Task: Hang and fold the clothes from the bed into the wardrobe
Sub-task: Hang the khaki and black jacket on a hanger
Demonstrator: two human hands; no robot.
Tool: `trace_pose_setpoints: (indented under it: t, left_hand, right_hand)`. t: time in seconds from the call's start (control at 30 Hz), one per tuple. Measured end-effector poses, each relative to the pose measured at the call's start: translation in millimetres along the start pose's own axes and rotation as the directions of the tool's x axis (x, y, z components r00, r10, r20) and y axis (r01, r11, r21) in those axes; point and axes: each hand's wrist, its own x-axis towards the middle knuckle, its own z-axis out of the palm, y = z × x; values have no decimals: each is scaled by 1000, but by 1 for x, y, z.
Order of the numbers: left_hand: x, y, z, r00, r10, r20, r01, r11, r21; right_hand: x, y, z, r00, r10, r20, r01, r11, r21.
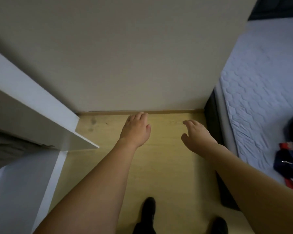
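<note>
With both our left hand (136, 130) and right hand (195, 136) released and empty, we risk snagging the clothes (289, 164) lying right of our fingers.

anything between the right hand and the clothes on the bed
Head view: only the bed's dark side and a bare strip of quilted mattress separate the empty right hand from the navy and red clothes.

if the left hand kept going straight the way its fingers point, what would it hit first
Probably the wall, near the wooden skirting strip at its foot. The left hand is empty, its fingers aimed forward over bare floor with nothing between. How far off the wall lies is unclear.
</note>
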Motion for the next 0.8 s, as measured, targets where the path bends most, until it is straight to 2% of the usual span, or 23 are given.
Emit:
trace_pose_setpoints:
  t: [0.2, 0.37, 0.6, 0.8]
  left_hand:
    - [5, 146, 55, 998, -6, 69, 5, 1000, 5]
    - [11, 242, 82, 995, 11, 97, -7, 999, -45]
    - [30, 333, 114, 991, 25, 132, -22, 999, -28]
    - [35, 458, 133, 990, 47, 132, -47, 999, -7]
  right_hand:
    - [-35, 156, -29, 996, 57, 66, -58, 998, 14]
    - [-61, 247, -63, 986, 116, 119, -115, 993, -13]
    - [-76, 334, -93, 990, 130, 52, -130, 991, 13]
    - [-112, 456, -132, 985, 167, 46, -168, 985, 35]
